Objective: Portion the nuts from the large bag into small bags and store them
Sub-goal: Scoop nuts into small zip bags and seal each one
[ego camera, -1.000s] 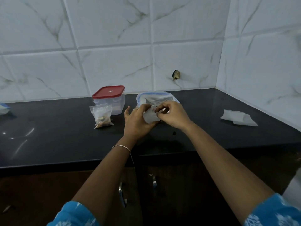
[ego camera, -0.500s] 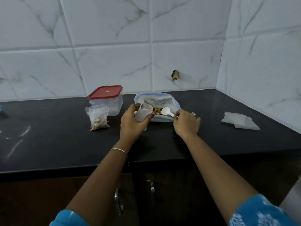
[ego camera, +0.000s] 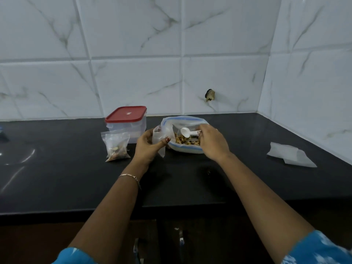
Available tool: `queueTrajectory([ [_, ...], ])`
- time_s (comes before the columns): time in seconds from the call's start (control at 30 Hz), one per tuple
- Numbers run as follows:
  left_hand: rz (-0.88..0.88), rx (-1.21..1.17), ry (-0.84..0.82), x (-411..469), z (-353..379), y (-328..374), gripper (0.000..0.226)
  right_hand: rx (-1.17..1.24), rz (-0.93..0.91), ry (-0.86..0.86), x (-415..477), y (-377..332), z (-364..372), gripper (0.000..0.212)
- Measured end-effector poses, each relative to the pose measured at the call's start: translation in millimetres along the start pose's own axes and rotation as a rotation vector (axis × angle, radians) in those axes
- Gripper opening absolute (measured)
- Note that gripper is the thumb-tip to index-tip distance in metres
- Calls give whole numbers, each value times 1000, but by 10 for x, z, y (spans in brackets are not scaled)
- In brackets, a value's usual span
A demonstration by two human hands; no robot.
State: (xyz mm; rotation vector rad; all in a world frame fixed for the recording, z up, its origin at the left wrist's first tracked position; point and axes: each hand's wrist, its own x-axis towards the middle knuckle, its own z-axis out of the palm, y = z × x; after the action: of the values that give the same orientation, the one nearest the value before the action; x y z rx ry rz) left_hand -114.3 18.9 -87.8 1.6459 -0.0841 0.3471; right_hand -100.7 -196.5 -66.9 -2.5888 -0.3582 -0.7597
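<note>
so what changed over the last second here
The right hand let go of the small bag, took up the white spoon and carried it into the large bag, over the nuts. The left hand still holds the small bag, now alone. The filled bag, the red-lidded box and the spare bags stayed put.

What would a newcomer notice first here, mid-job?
The open large bag at the counter's centre, with the right hand holding a white scoop over its nuts. Beside it, the left hand holds an empty small bag; further left, a filled small bag stands before a red-lidded container.
</note>
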Motion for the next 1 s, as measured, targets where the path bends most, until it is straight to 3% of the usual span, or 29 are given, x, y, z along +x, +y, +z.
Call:
queueTrajectory([
  [0.1,-57,-51,-48,65,-20,-62,76,-157,-162,-23,101,34,49,18],
  [0.2,-75,-39,-127,74,25,-71,67,-367,-280,-73,232,81,107,26],
  [0.33,-75,-15,-125,71,55,-48,60,-628,-441,-124,383,82,119,22],
  [0.43,-84,-9,-128,94,48,-46,57,-687,-495,-136,457,60,143,19],
  [0.73,-103,-11,-149,114,62,-70,48,-136,-40,-195,493,218,246,34],
  [1.0,-122,-7,-162,87,72,-63,71,192,92,-352,461,241,150,31],
])
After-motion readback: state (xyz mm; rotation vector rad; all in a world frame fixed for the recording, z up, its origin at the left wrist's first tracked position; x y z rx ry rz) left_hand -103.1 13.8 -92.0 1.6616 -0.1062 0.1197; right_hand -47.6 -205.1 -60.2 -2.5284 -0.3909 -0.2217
